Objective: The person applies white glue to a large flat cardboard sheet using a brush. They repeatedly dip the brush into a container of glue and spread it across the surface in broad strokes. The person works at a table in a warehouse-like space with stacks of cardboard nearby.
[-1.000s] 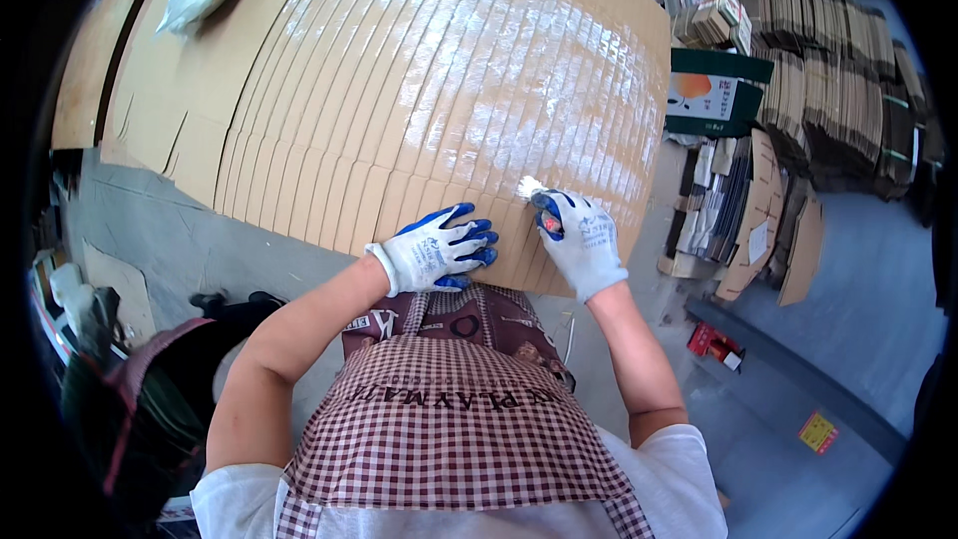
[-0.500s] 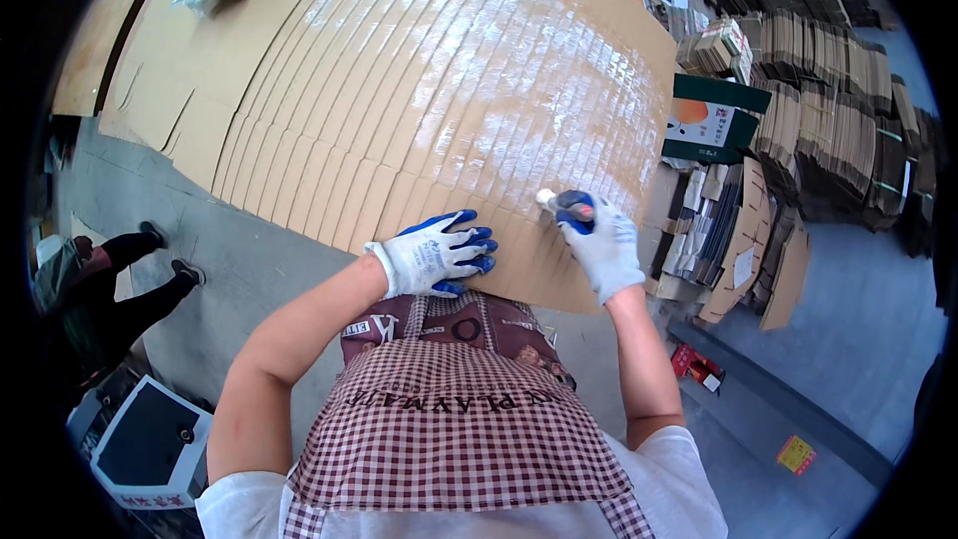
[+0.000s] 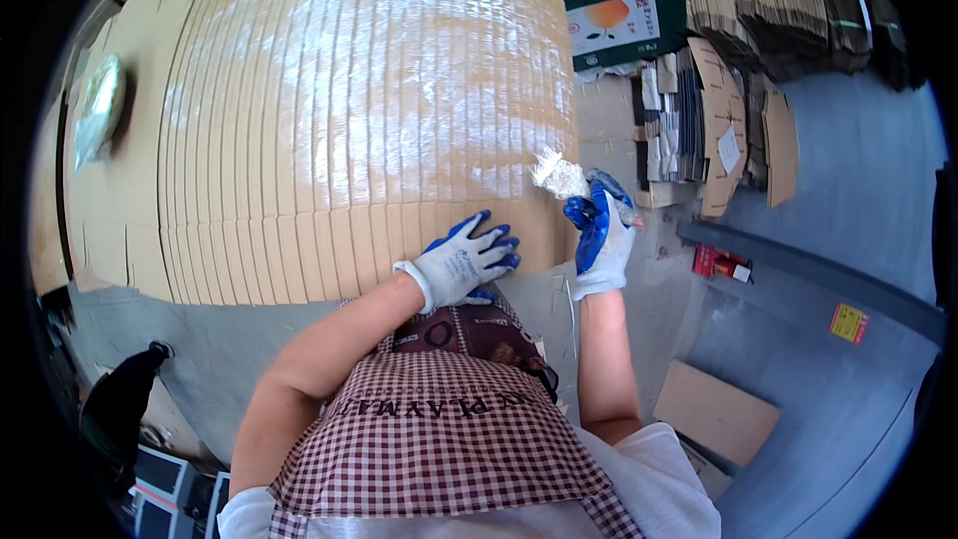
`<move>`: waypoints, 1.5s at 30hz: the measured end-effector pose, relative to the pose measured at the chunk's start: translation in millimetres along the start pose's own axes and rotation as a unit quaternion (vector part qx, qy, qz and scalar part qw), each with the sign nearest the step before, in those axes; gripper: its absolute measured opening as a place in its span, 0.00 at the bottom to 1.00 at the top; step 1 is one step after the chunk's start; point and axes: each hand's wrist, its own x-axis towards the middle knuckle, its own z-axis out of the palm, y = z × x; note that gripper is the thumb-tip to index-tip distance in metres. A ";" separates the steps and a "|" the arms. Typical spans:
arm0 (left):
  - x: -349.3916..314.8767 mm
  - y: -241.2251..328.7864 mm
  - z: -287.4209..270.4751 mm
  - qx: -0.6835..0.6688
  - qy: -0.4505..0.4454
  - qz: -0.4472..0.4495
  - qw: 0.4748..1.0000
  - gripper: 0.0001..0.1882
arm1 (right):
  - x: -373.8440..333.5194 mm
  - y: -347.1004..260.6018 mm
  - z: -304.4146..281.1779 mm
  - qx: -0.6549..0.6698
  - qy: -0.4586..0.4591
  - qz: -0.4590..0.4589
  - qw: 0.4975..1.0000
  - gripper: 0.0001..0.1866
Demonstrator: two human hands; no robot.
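Note:
My right hand (image 3: pixel 602 245), in a white glove with blue palm and fingers, is closed round the handle of a brush. The brush's wide bristle head (image 3: pixel 559 176) is caked with white paste and points up and left, at the right edge of the cardboard. In a matching glove, my left hand (image 3: pixel 464 262) lies on the near edge of the stack with its fingers stretched out to the right. Many overlapping cardboard sheets (image 3: pixel 239 250) fan out beneath it in narrow strips. Wet, shiny white streaks (image 3: pixel 399 90) cover much of their middle and right side.
A clear plastic bag (image 3: pixel 98 115) lies on the cardboard at the left. To the right are a dark green printed carton (image 3: pixel 624 20) and bundles of flattened cardboard (image 3: pixel 733 130). A flat board (image 3: pixel 716 411) rests on the floor. At lower left, another person's dark-clad leg (image 3: pixel 125 404) shows.
My right hand has turned and lifted the brush, so its paste-covered bristles now show at the cardboard's right edge. The whole view has swung round. My left hand stays on the near edge.

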 end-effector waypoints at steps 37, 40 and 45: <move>12.0 -1.6 1.7 0.024 -0.055 -0.035 0.998 0.33 | 8.2 38.7 -50.0 -0.371 0.048 -0.189 0.908 0.16; 13.6 -1.0 -0.4 0.020 -0.058 -0.037 0.997 0.33 | 13.0 42.8 -41.3 -0.461 0.020 -0.220 0.859 0.16; 15.4 -1.0 -2.9 0.018 -0.074 -0.041 0.996 0.33 | 46.8 43.6 -60.0 -0.490 0.134 -0.188 0.840 0.17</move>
